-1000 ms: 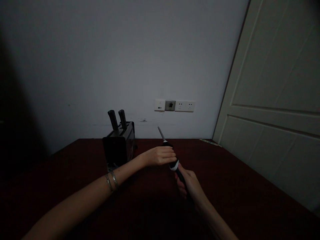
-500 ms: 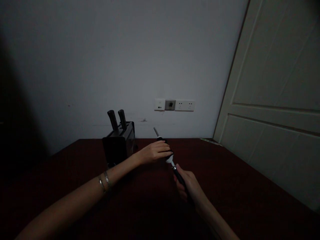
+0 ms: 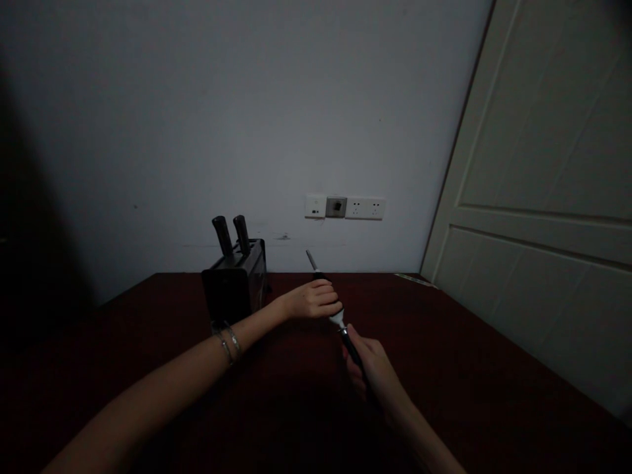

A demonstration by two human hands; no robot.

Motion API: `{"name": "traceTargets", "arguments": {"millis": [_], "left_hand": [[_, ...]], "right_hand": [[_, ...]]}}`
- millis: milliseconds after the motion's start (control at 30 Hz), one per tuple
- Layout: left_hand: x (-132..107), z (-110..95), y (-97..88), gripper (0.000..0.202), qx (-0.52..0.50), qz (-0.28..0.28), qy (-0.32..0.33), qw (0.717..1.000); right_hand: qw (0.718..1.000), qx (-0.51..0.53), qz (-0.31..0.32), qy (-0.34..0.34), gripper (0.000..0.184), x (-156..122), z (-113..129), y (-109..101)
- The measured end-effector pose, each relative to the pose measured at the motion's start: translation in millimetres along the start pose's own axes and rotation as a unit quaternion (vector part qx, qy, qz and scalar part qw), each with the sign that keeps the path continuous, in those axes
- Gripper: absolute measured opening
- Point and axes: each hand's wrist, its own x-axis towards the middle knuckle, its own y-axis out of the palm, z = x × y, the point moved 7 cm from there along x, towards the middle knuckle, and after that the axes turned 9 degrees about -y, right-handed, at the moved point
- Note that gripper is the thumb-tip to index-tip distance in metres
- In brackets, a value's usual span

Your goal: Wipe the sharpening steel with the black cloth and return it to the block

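My right hand (image 3: 372,368) is closed round the black handle (image 3: 351,347) of a long, thin tool that looks like a sharpening steel. Beyond its shiny collar, a grey metal rod tip (image 3: 311,260) points up and away toward the wall. Fingers of my left hand (image 3: 316,299) wrap over a black-and-white piece (image 3: 337,318) round the middle of the rod; most of it is hidden, and I cannot tell whether it is a cloth or a sleeve. Left of my hands stands a black knife block (image 3: 227,293) with two black-handled knives (image 3: 232,236) in it.
The dark red table (image 3: 296,395) ends at a pale wall (image 3: 276,131). Sockets and a switch (image 3: 345,207) are set in the wall. A cream panelled door (image 3: 538,197) stands along the right. A thin pale strip (image 3: 415,280) lies at the back right edge. The light is dim.
My left hand has shifted a little to the right and toward me along the tool, its fingers more curled. The rod tip has moved slightly right. My right hand has hardly moved.
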Motion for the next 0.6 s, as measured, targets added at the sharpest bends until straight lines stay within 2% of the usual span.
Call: {"name": "traceTargets", "arguments": {"millis": [167,267,600], "left_hand": [[-11.3,29.8,18.4,0.021,0.04,0.044,-0.063,0.996],[-17.5,42.0,27.1,0.021,0.058,0.055,-0.08,0.994],[-8.8,54.7,32.1,0.013,0.068,0.097,-0.148,0.982]], "right_hand": [[1.0,0.005,0.012,0.013,0.055,-3.1,-4.3,5.1],[1.0,-0.004,0.012,0.028,0.056,-2.8,-8.2,4.7],[1.0,-0.008,-0.012,0.016,0.054,-0.9,-7.3,-4.0]]}}
